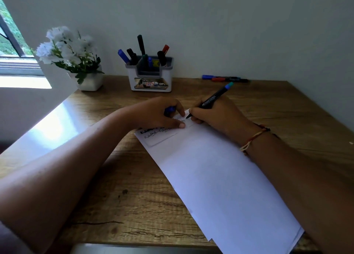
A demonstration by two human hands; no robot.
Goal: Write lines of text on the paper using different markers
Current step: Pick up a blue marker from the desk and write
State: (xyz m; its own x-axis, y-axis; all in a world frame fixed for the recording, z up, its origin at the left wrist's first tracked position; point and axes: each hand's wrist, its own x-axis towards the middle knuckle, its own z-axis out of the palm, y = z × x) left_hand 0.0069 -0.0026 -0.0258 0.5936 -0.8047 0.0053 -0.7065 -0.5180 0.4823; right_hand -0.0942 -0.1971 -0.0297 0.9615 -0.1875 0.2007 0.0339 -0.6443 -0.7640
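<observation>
Head view: right hand (216,115) grips Faber-Castell marker (210,100), tip on paper (210,177) at frame ctr. Left hand (153,114) curls round blue cap (169,109) & presses paper's upper end.

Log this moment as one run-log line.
phase: writing | right hand grips marker, tip on paper | left hand holds blue cap, presses paper

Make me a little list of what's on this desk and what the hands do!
right hand: grips the marker, tip on the paper
left hand: presses the paper's top, holds a blue cap
paper: white, tilted, written lines at its top
pen holder: at the back, holds several markers
loose markers: two, by the wall, back right
flowers: white, potted, back left
</observation>
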